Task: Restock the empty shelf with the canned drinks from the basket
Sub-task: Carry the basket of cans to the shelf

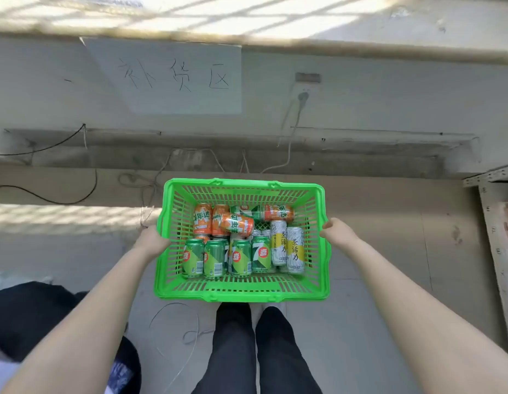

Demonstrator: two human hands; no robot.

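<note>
While the green basket [241, 291] of canned drinks [241, 240] hangs between them, the left hand [152, 240] and right hand [336, 230] clench their fingers on its side rims.

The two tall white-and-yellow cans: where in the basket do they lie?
The two tall white-and-yellow cans lie at the right side of the green plastic basket, beside the green cans, nearest the right hand.
</note>
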